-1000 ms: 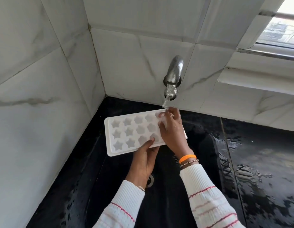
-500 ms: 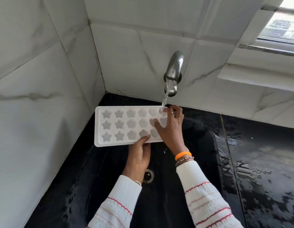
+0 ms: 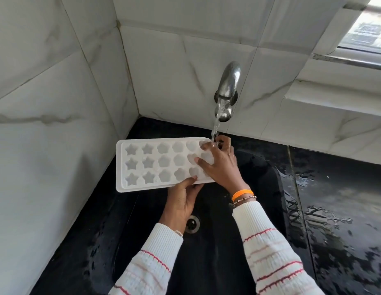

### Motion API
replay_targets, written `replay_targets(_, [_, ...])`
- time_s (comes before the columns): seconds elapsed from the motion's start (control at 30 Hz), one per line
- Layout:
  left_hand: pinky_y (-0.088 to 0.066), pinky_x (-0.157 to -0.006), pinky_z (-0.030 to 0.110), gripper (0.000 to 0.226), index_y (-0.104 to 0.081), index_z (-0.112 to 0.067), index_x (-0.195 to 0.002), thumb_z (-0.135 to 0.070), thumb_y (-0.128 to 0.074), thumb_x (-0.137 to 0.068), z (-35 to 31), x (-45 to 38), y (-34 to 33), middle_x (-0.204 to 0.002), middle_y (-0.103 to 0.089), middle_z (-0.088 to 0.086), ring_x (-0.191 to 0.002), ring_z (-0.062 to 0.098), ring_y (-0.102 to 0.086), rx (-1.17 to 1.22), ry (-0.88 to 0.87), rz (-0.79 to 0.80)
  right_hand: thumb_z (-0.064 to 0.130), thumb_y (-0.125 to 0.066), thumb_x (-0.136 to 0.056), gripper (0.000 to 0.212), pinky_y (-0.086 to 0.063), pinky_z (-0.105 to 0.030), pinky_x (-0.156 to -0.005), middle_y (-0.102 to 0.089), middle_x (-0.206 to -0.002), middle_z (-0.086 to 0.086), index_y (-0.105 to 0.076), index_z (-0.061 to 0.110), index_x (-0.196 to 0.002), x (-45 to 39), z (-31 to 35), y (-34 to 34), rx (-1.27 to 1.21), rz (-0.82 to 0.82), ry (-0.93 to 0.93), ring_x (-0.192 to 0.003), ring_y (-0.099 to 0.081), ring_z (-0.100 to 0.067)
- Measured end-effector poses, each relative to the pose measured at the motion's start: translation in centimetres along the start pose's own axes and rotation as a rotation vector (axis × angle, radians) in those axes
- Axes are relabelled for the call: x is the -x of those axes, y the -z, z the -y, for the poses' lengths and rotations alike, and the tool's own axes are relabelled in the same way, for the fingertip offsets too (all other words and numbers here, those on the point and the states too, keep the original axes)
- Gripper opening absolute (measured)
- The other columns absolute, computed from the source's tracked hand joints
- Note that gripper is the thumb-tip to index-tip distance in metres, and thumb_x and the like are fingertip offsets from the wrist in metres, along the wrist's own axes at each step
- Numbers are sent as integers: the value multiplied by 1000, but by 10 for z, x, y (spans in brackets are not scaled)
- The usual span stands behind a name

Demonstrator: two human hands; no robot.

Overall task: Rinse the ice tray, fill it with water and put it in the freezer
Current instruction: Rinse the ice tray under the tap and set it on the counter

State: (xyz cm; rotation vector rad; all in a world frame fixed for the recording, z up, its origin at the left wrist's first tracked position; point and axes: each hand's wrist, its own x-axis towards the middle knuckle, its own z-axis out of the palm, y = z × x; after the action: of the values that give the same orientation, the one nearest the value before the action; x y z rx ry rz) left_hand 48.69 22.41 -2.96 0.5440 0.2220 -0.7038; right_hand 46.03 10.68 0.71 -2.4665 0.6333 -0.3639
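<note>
Two hands keep the ice tray (image 3: 164, 165) level above the black sink (image 3: 259, 188), right end under the tap (image 3: 226, 92) stream. Left hand (image 3: 181, 201) grips the near edge as support; right hand (image 3: 221, 165) lies spread, fingers rubbing the wet moulds, likely rinsing.

The ice tray (image 3: 161, 165) is white, with rows of star shapes and flower shapes pressed into it. The wall tiles (image 3: 57, 103) are pale white with thin grey streaks, like marble. The sink (image 3: 259, 188) is shiny black — so is the wet bench (image 3: 345, 199) beside it. The tap (image 3: 229, 86) is silver. The sleeves (image 3: 270, 241) are cream with thin red stripes. One wristband (image 3: 242, 193) is bright orange — a beaded one sits just below it.
</note>
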Motion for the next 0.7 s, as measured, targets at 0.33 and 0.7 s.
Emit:
replay_targets(0.33, [-56, -71, 33, 56, -50, -8, -129, 13, -53, -77, 2, -5, -13, -115, -66, 10, -102, 24, -66, -64, 18, 104, 43, -52, -90, 36, -38, -43, -101, -33, -132, -6, -54, 18, -116, 22, 3, -6, 94, -177, -35, -119, -38, -26])
replay_targets(0.7, [-49, -88, 40, 45, -54, -11, -121, -10, -50, -76, -6, -1, -19, -113, -65, 12, -103, 25, -62, 19, 155, 295, 33, -56, -89, 22, -41, -39, -98, -32, -132, -6, -64, 16, -101, 26, -2, 9, 15, -192, 36, -125, -23, -24])
